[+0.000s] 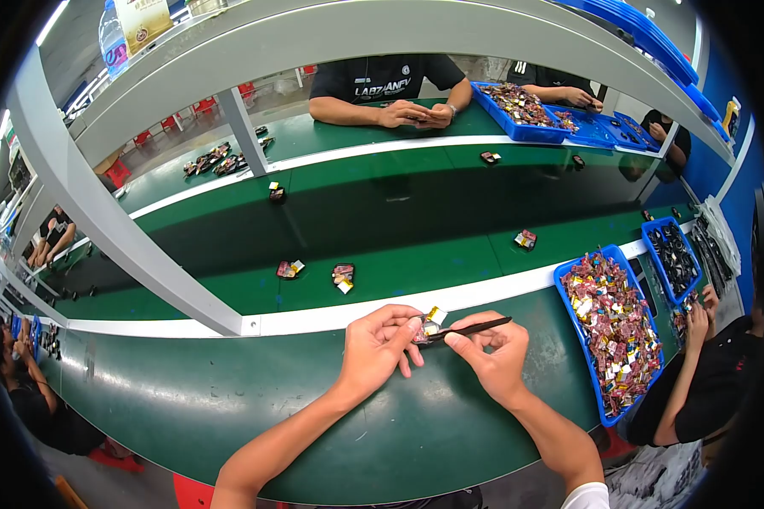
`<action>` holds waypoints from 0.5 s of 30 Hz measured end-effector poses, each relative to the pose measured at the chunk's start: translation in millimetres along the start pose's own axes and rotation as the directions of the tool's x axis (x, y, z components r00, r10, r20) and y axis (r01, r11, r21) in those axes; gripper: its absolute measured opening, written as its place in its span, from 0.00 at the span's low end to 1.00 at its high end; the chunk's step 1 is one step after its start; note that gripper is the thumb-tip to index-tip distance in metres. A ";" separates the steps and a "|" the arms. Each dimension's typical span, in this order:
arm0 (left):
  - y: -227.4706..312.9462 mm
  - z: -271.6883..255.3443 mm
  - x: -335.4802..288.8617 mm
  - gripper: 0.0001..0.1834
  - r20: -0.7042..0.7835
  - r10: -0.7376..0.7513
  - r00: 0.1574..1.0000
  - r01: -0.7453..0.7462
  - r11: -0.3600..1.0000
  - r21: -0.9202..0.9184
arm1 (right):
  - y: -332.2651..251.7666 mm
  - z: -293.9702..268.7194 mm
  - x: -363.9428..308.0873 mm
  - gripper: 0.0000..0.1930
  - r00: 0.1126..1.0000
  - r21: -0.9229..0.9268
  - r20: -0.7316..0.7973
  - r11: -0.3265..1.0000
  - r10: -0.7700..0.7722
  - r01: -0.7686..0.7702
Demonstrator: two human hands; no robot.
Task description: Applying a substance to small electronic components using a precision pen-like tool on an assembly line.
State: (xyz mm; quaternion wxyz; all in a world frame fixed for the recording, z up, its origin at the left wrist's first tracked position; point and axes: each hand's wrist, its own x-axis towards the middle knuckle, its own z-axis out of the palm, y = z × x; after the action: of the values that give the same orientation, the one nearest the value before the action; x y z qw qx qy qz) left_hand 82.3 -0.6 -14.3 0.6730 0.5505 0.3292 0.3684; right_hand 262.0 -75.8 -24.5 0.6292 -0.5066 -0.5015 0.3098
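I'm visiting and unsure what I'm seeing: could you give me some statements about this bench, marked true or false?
1. The wearer's right hand holds a thin dark tool. True.
2. The wearer's left hand is empty. False: the left hand holds a small part.
3. The large blue tray is left of both hands. False: that tray is to their right.
4. A smaller blue tray beside it holds black pieces. True.

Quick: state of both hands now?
Left hand: closed, holding a small part, partly yellow and white.
Right hand: closed, holding a slim black tool.
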 end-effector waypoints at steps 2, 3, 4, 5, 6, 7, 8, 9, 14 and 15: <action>0.3 -0.6 -0.2 0.12 -0.005 0.001 1.000 -0.001 1.000 -0.002 | -0.5 0.2 0.2 0.07 1.000 -0.006 0.001 1.000 -0.006 0.006; 1.0 -0.8 -0.2 0.12 -0.007 0.004 1.000 -0.004 1.000 -0.001 | -1.1 0.5 0.2 0.07 1.000 -0.001 -0.001 1.000 -0.006 0.006; 1.5 -1.1 -0.2 0.12 -0.009 0.007 1.000 -0.007 1.000 0.000 | -1.4 0.6 0.4 0.07 1.000 0.003 -0.002 1.000 -0.006 0.006; 1.4 -1.4 0.0 0.12 -0.010 0.007 1.000 -0.007 1.000 0.000 | -0.7 0.6 0.4 0.07 1.000 0.003 -0.001 1.000 -0.006 0.006; 1.1 -1.6 0.3 0.12 -0.016 0.007 1.000 -0.007 1.000 0.001 | 0.4 0.3 0.1 0.07 1.000 0.004 0.008 1.000 -0.006 0.006; 0.8 -1.8 0.6 0.12 -0.023 0.006 1.000 -0.006 1.000 0.002 | 1.3 0.1 0.0 0.07 1.000 0.005 0.017 1.000 -0.007 0.007; 0.6 -1.8 0.6 0.12 -0.023 0.006 1.000 -0.006 1.000 0.002 | 1.6 -0.1 -0.1 0.07 1.000 0.004 0.017 1.000 -0.007 0.006; 0.5 -1.7 0.2 0.12 -0.023 0.003 1.000 -0.003 1.000 0.002 | 1.6 -0.2 0.0 0.07 1.000 -0.005 0.022 1.000 -0.020 0.020; 0.6 -1.1 -0.1 0.12 -0.017 -0.002 1.000 0.002 1.000 0.002 | 3.2 0.2 -0.8 0.06 0.996 -0.101 0.035 0.991 -0.087 0.090; 0.0 -1.1 0.0 0.12 -0.016 -0.001 1.000 0.001 1.000 0.001 | 4.3 -0.1 -0.4 0.05 0.988 -0.151 0.037 0.977 -0.150 0.154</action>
State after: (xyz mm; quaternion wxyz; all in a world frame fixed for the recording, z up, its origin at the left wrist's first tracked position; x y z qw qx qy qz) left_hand 81.4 -0.1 -14.5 0.6703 0.5477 0.3348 0.3723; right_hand 262.5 -75.0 -28.7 0.6038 -0.5097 -0.5690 0.2278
